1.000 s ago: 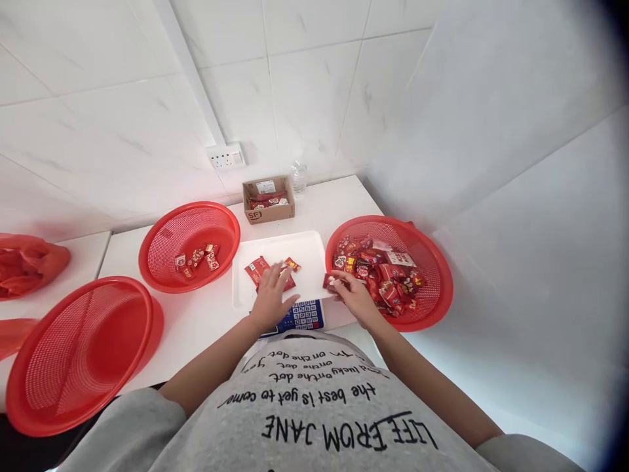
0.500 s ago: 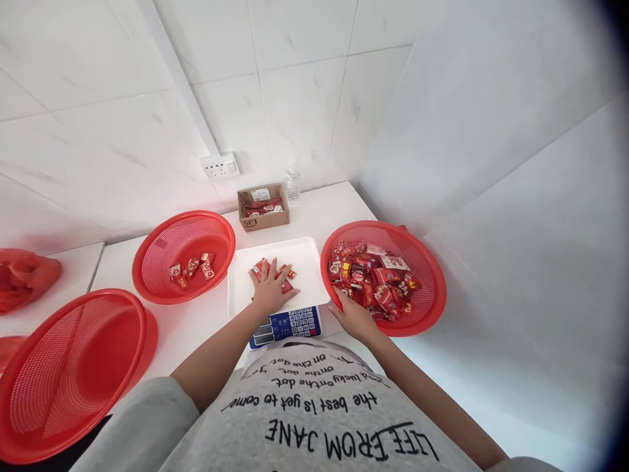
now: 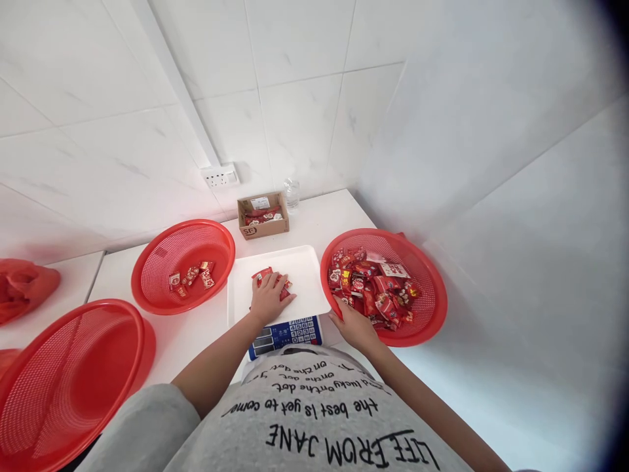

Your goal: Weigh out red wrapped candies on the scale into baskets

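Observation:
My left hand (image 3: 269,297) lies over a few red snack packets (image 3: 262,273) on the white tray (image 3: 309,275) of a weighing scale. Its fingers are drawn together around them, and the palm hides most of the packets. Below the tray, the scale's blue keypad (image 3: 299,332) shows partly. My right hand (image 3: 358,325) grips the near left rim of a red plastic basket (image 3: 435,295), which holds a pile of red-wrapped snack packets (image 3: 378,282). Some of the right fingers are hidden by the basket wall.
Left of the scale stands another red basket (image 3: 147,275) with several small packets. A larger red basket (image 3: 59,387) is at the lower left, near a red bag (image 3: 29,288). By the wall are a cardboard box (image 3: 268,229) of packets and a clear plastic bottle (image 3: 291,194).
My left hand's spread fingers have drawn together, gathering the packets on the tray. My right hand stays on the basket rim. The view has tilted slightly upward.

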Demonstrator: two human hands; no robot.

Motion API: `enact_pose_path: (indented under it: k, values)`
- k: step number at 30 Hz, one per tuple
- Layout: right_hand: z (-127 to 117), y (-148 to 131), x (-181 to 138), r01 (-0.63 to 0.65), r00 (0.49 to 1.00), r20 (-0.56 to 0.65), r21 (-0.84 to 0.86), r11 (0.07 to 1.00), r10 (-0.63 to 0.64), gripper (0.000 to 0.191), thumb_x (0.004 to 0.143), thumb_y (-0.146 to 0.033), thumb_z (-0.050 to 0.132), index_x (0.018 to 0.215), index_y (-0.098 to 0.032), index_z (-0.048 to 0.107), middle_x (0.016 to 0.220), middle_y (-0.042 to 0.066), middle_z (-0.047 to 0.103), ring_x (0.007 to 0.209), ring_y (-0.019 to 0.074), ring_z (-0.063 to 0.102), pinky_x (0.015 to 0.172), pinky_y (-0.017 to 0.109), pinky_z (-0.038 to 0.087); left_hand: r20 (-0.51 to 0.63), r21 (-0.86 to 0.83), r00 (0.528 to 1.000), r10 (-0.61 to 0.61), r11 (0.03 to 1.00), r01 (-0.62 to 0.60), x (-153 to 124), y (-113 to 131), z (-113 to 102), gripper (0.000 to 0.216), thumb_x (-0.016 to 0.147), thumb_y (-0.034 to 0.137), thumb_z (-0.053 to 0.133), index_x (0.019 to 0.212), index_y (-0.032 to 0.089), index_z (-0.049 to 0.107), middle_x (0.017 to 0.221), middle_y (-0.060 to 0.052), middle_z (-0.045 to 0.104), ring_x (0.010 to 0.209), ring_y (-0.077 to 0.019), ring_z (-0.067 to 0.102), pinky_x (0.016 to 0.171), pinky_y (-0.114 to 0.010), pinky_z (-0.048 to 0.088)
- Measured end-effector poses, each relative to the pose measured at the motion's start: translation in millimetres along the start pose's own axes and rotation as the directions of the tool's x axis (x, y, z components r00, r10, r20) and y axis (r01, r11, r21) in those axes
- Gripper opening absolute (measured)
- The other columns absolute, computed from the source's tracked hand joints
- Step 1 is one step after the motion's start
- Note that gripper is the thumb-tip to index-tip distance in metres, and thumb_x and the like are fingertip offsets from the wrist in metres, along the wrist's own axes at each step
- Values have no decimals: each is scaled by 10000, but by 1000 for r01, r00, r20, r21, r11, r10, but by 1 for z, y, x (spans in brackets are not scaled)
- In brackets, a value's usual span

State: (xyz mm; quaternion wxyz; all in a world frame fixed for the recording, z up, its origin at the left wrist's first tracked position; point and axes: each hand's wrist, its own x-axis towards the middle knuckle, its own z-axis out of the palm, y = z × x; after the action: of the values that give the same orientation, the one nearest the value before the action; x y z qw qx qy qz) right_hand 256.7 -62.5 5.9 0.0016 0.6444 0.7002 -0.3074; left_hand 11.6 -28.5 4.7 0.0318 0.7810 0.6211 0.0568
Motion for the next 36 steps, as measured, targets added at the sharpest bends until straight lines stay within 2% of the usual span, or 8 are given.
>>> enact_pose_path:
  k: [5, 11, 15, 19, 23, 31, 36]
  values:
    - [-1, -1, 0, -19, 1000, 8, 5, 1000, 19, 533, 886, -403, 341, 1384, -223, 283, 1335, 118, 488, 1105, 268, 544, 824, 338, 419, -28, -35, 1000, 3, 999, -4, 2, -4, -5, 542, 854, 551, 374, 1292, 246, 467, 1286, -90, 517, 1179, -283, 429, 1003, -489, 239]
    - [0, 0, 0, -10, 1000, 6, 15, 1000, 9, 535, 883, -401, 354, 1381, -216, 290, 1348, 114, 475, 1130, 260, 527, 836, 325, 414, -85, -104, 984, -158, 983, 149, -7, -20, -4, 484, 882, 483, 353, 1276, 234, 483, 1361, -84, 457, 1244, -266, 379, 1033, -454, 242]
    - [0, 0, 1, 15, 1000, 1, 19, 1000, -15, 543, 880, -376, 351, 1386, -194, 283, 1363, 109, 458, 1142, 270, 514, 829, 331, 420, -18, -85, 986, -167, 983, 165, -23, -36, -3, 554, 851, 520, 396, 1310, 214, 441, 1434, -103, 355, 1336, -288, 245, 1070, -516, 158]
    - [-1, -1, 0, 4, 1000, 4, 15, 1000, -4, 541, 880, -378, 345, 1385, -191, 291, 1359, 113, 462, 1129, 266, 523, 830, 334, 422, 74, -90, 993, -96, 991, 103, -38, -46, -3, 685, 804, 564, 450, 1371, 193, 351, 1470, -113, 283, 1366, -291, 175, 1079, -531, 137]
    - [-2, -3, -1, -6, 1000, 12, -1, 1000, 6, 539, 877, -381, 345, 1381, -195, 300, 1343, 110, 480, 1117, 266, 533, 825, 337, 426, 101, -78, 993, -63, 994, 71, -45, -46, -3, 705, 788, 562, 476, 1374, 188, 351, 1468, -115, 287, 1367, -294, 173, 1088, -535, 104]
    - [-2, -2, 0, -3, 1000, 15, -11, 1000, 3, 527, 883, -381, 338, 1378, -206, 295, 1333, 111, 488, 1114, 262, 536, 822, 339, 424, 87, -88, 989, -118, 988, 126, -41, -36, 2, 640, 827, 525, 433, 1356, 170, 375, 1459, -129, 299, 1363, -305, 172, 1081, -558, 87]
    - [-2, -2, -1, -6, 1000, 16, -12, 1000, 6, 530, 878, -379, 346, 1377, -206, 293, 1309, 127, 507, 1083, 279, 552, 808, 353, 426, 61, -96, 993, -96, 990, 102, -38, -33, 5, 637, 812, 544, 453, 1355, 218, 383, 1447, -117, 323, 1358, -312, 177, 1078, -562, 80]
